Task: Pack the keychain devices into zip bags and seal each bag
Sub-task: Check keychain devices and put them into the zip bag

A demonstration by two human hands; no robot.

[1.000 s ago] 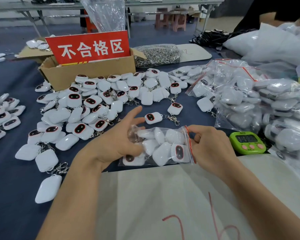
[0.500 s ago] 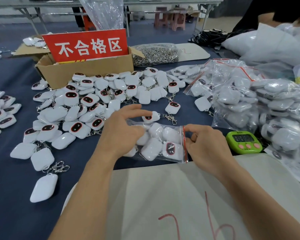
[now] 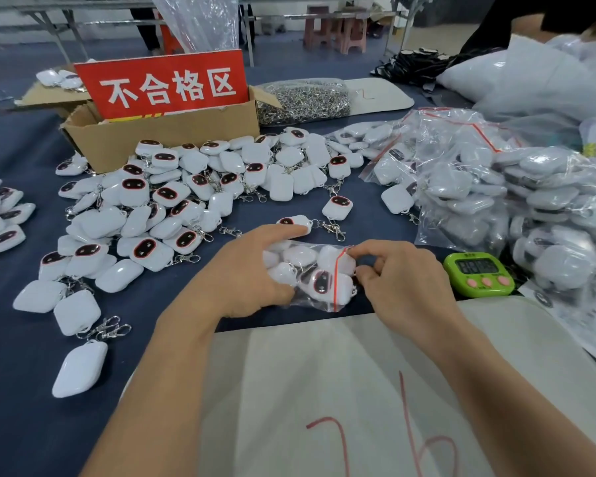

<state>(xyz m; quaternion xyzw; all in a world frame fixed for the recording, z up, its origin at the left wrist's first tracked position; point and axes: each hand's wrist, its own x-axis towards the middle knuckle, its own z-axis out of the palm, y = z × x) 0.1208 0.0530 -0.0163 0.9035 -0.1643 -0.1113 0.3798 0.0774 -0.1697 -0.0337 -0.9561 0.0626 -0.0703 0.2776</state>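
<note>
While loose devices (image 3: 159,208) lie heaped on the desk (image 3: 14,390) at left and centre-left, w/ a box (image 3: 159,142) behind them toward upper left, the work itself sits mid-frame. The left hand (image 3: 248,273) grips the bag (image 3: 310,270) round its closed end, fingers (image 3: 283,232) curled over the bulge, index laid straight across the top. The bag is clear thin film stuffed w/ several devices; can't tell if it rests on the desk or is held just off it.

The right hand (image 3: 403,284) pinches the bag's mouth at the red strip (image 3: 335,287), thumb & index pressed together on it, other fingers curled.

Step, prob.: pressing the zip closed; how much is sealed I can't tell.

Handling, as I judge it: film soft & slippery, contents hard light shells w/ metal clips that could snag it. The load shifts, so hold the bulge w/ one hand, take the strip itself w/ the other, and run end to end. Devices crowding the mouth may stop it closing.

Right of the hands: a green timer (image 3: 479,273), then filled bags (image 3: 496,201) heaped toward the right edge.
</note>
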